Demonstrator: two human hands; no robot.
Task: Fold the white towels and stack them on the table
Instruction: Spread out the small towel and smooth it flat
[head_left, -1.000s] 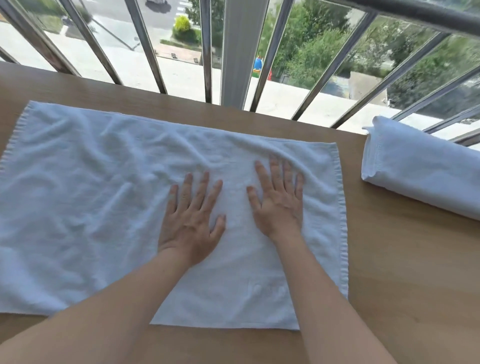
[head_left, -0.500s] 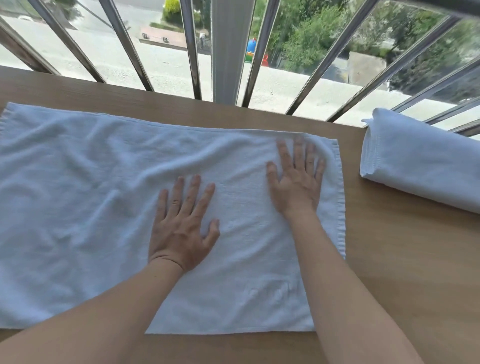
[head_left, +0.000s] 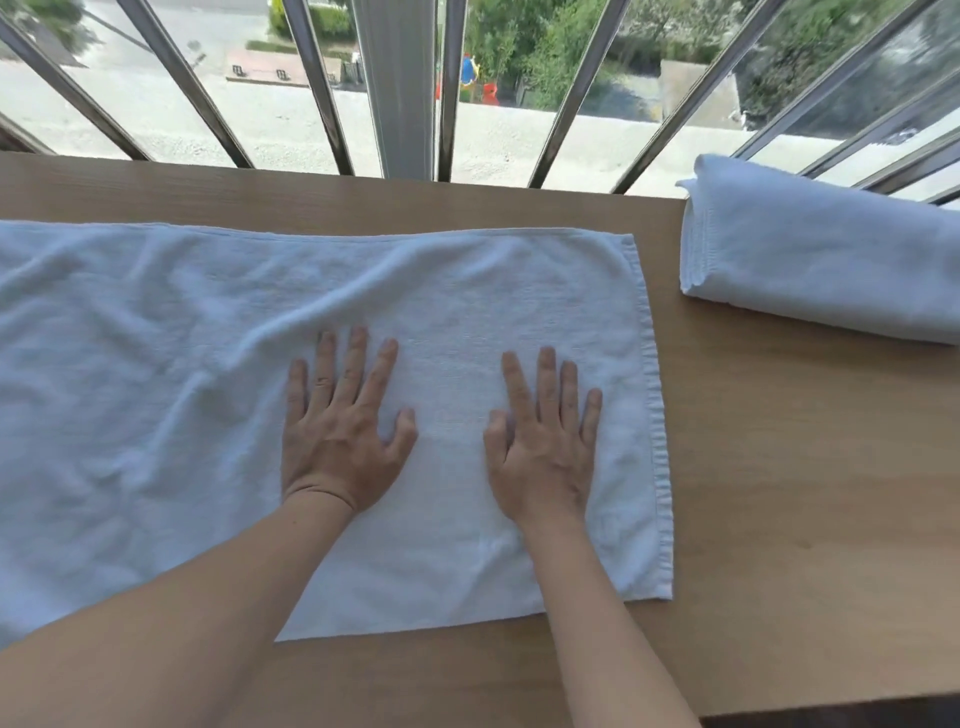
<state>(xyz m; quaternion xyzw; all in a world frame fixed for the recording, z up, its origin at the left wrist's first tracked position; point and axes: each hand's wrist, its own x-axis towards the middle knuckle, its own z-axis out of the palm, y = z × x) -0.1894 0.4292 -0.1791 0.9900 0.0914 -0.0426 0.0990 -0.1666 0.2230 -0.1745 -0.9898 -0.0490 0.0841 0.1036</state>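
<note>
Two bare hands pressed flat on cloth on a light-brown wooden table (head_left: 805, 493), which stood against a row of slanted grey metal railing bars (head_left: 322, 88). At the far left, the spread white terry towel (head_left: 156, 389) ran out past the picture's left edge. Its surface was rumpled with soft creases, and one long ridge ran diagonally toward the middle. Its far edge lay roughly parallel to the table's far side, with a strip of bare wood between it and the bars.

Right of the towel's middle, the left hand (head_left: 337, 441) rested palm down on the cloth. Its fingers were straight and fanned apart, the thumb was out to the side, and it held nothing. Just beside it, across a smooth patch of towel, the right hand (head_left: 540, 457) lay the same way: palm down, fingers straight and slightly spread, gripping nothing. Both bare forearms crossed the towel's near edge.

Past the right hand, the towel's hemmed right edge lay straight on the table. Beyond a band of bare wood, near the table's far right corner, sat the folded white terry towel (head_left: 821, 270). It was a thick, rounded bundle with its stitched, layered end facing the spread towel. It sat well apart from that towel and was cut off by the picture's right edge.
</note>
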